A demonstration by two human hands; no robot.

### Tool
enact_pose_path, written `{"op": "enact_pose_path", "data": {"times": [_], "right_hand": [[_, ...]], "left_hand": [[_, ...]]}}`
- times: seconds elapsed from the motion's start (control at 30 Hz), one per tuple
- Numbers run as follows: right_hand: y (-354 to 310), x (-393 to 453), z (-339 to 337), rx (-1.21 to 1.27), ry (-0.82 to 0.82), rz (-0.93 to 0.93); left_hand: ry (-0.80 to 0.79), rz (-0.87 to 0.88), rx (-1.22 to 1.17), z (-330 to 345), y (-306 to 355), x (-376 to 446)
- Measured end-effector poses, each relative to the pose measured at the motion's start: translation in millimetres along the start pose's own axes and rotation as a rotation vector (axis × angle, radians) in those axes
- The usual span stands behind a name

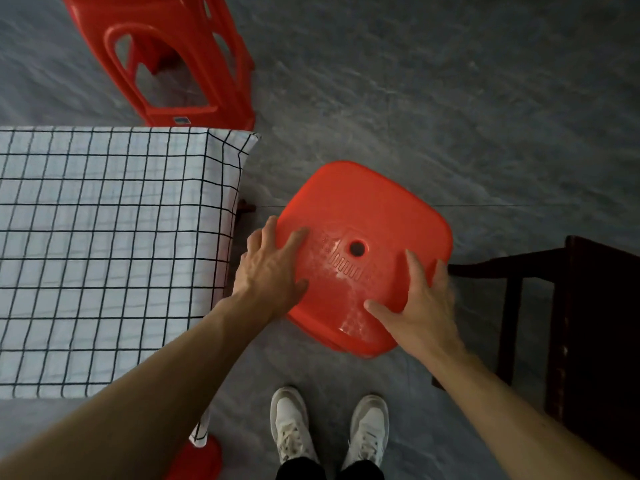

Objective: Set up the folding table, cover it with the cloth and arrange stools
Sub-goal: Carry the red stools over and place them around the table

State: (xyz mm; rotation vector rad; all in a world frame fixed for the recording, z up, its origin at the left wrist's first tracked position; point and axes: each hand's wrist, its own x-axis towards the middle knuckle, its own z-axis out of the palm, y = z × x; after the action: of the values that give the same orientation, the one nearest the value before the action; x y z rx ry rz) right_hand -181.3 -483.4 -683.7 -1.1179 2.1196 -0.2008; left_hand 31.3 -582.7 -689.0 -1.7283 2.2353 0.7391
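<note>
Holding: both hands are on the seat of a red stool [367,237], which stands on the grey floor [450,98] just beside the table's right end.
Left hand [268,268]: lies flat on the seat's left part, fingers spread and nearly straight, thumb along the near edge.
Right hand [420,303]: on the seat's near right corner, fingers curled over the rim, thumb lying on top.
Table: covered by a white cloth with black checks [104,237] that hangs over the right end.
Second stool [173,60]: red, beyond the table's far edge.
Third stool [201,459]: red, partly hidden under the cloth's near corner.
Chair [571,323]: dark wood, at the right.
Shoes [329,427]: white, pointing at the stool.
</note>
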Motion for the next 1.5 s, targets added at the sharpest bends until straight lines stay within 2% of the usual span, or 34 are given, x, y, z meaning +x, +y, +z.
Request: {"op": "enact_pose_path", "data": {"times": [0.2, 0.4, 0.6, 0.83, 1.03, 1.2, 1.5], "right_hand": [[13, 12, 15, 0.081, 0.009, 0.059], [22, 16, 19, 0.087, 0.090, 0.004], [17, 32, 7, 0.031, 0.038, -0.140], [15, 29, 7, 0.014, 0.005, -0.201], [12, 27, 11, 0.011, -0.024, -0.150], [13, 27, 13, 0.021, 0.020, -0.136], [61, 30, -17, 0.045, 0.099, -0.079]], "left_hand": [[-0.097, -0.017, -0.143, 10, -18, 12], [-0.020, -0.021, -0.229, 14, -20, 3], [0.029, -0.144, -0.319, 30, -21, -33], [0.116, -0.130, -0.341, 42, -29, -60], [0.098, -0.149, -0.380, 35, -32, -32], [0.103, -0.174, -0.326, 39, -25, -27], [0.115, -0.090, -0.321, 60, 31, -38]]}}
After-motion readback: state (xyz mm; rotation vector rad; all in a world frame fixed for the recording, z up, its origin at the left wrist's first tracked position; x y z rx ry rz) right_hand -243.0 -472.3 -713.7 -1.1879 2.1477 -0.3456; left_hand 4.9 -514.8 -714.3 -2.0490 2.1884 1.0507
